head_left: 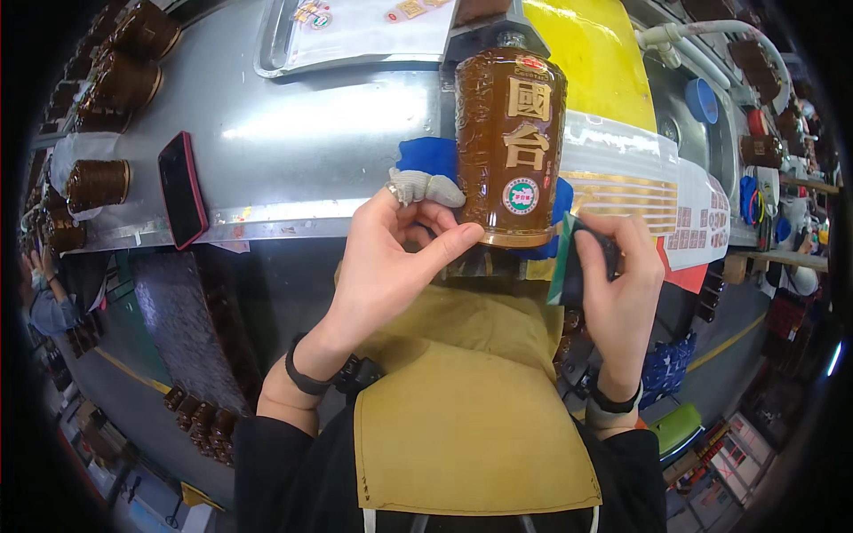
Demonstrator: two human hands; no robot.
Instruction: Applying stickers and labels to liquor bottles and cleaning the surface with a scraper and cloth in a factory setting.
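Note:
A glossy brown bottle (512, 147) lies with its neck away from me and its base toward me. It carries gold raised characters and a round green-and-white sticker (521, 195). My left hand (391, 258) is closed at the base's left corner, thumb against the bottom edge; a whitish fabric cover (425, 187) wraps one finger. My right hand (617, 275) grips a dark scraper with a green edge (570, 259), held just right of the base. Blue cloth (428, 156) shows on both sides of the bottle. A dark holder (498, 34) surrounds its neck.
A metal tray (271, 40) with a printed sheet and a phone (183, 189) with a red case are on the steel worktable (293, 142). Right of the bottle are a yellow sheet (591, 53) and sticker sheets (697, 213). More brown bottles (98, 184) line the left side.

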